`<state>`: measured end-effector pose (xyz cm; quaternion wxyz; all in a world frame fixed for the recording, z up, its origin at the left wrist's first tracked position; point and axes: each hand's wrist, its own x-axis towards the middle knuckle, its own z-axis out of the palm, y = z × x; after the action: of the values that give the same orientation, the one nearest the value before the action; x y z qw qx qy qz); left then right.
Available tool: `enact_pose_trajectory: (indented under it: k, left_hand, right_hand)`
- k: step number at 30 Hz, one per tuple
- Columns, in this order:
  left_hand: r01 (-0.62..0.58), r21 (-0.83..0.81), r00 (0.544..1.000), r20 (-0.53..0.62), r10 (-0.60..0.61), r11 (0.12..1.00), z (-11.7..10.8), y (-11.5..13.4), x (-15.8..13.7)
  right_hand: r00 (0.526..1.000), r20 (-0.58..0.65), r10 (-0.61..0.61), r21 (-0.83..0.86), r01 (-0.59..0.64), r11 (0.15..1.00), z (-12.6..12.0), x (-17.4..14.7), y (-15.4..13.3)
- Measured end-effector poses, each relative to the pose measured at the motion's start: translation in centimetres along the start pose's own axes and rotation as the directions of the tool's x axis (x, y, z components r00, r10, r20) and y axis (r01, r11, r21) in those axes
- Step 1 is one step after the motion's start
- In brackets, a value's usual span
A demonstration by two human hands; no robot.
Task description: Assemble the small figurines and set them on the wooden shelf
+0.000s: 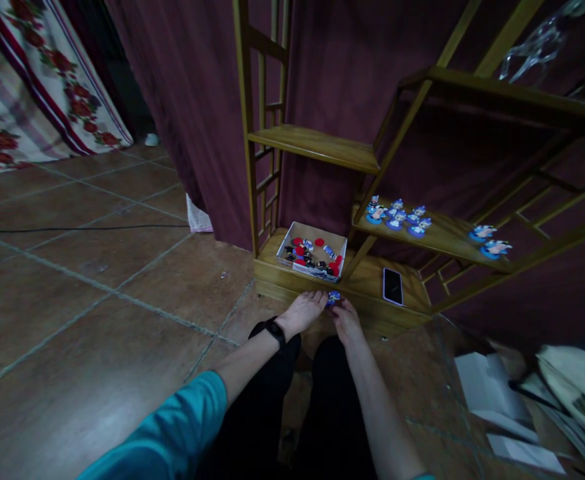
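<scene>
Dark red drapery (322, 80) hangs behind an open wooden shelf unit (317, 143) on a tiled floor (102, 280). Just in front of the lowest board, a small blue-and-white figurine (333, 298) is pinched between the fingers of the left hand (305, 310) and right hand (347, 321). On that board stands an open box (333, 239) of red, black and blue-white pieces; well to its right lies a phone (392, 287). Other figurines (396, 220) occupy the raised shelf (447, 237) above, in two groups.
</scene>
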<state>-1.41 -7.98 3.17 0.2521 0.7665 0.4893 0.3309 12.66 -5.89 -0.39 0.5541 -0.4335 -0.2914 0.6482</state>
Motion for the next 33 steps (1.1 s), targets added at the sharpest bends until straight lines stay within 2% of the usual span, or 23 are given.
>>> enact_pose_trajectory:
  k: [2, 5, 9, 12, 14, 18, 20, 22, 27, 30, 33]
  left_hand:
    - [0.028, 0.004, 1.0, 0.01, -0.028, 1.0, -0.2, -0.1, 0.0]
    - [0.073, -0.055, 0.996, -0.037, -0.075, 0.996, -0.3, -0.7, 0.2]
    - [0.138, -0.291, 0.983, -0.078, -0.167, 0.947, 0.2, -1.8, 1.3]
    - [0.212, -0.496, 0.964, -0.037, -0.264, 0.842, 1.1, -2.6, 2.2]
    - [0.24, -0.625, 0.951, -0.003, -0.31, 0.742, 1.5, -3.1, 2.6]
    - [0.313, -0.774, 0.911, 0.081, -0.403, 0.551, 1.7, -3.6, 2.6]
    - [0.331, -0.81, 0.894, 0.104, -0.437, 0.484, 1.6, -3.7, 2.4]
    - [0.33, -0.829, 0.876, 0.09, -0.474, 0.452, 1.5, -3.7, 2.3]
    - [0.31, -0.836, 0.864, 0.049, -0.502, 0.453, 1.3, -3.3, 2.2]
    - [0.311, -0.846, 0.863, 0.061, -0.501, 0.433, 1.1, -3.0, 2.0]
    - [0.322, -0.852, 0.862, 0.084, -0.501, 0.412, 0.9, -2.8, 1.6]
  right_hand:
    - [1.0, -0.002, -0.003, 0.008, 0.003, 1.0, 0.1, 0.1, 0.1]
    - [0.999, 0.038, 0.02, 0.039, -0.022, 0.999, 0.3, 0.2, 0.2]
    - [0.998, 0.054, 0.022, 0.089, -0.027, 0.996, 0.5, 0.4, 0.1]
    - [0.998, 0.057, 0.013, 0.104, -0.018, 0.994, 0.6, 0.6, 0.1]
    - [0.997, 0.068, 0.021, 0.114, -0.028, 0.993, 0.5, 0.8, 0.1]
    - [0.992, 0.097, 0.076, 0.111, -0.087, 0.99, 0.2, 1.3, 0.3]
    - [0.989, 0.107, 0.1, 0.111, -0.112, 0.987, 0.1, 1.5, 0.4]
    - [0.988, 0.102, 0.114, 0.119, -0.125, 0.985, 0.1, 1.6, 0.5]
    - [0.987, 0.1, 0.127, 0.116, -0.139, 0.983, 0.3, 1.4, 0.2]
    - [0.986, 0.122, 0.111, 0.121, -0.126, 0.985, 0.5, 1.0, 0.3]
    - [0.994, 0.092, 0.066, 0.124, -0.077, 0.989, 0.7, 0.8, 0.7]
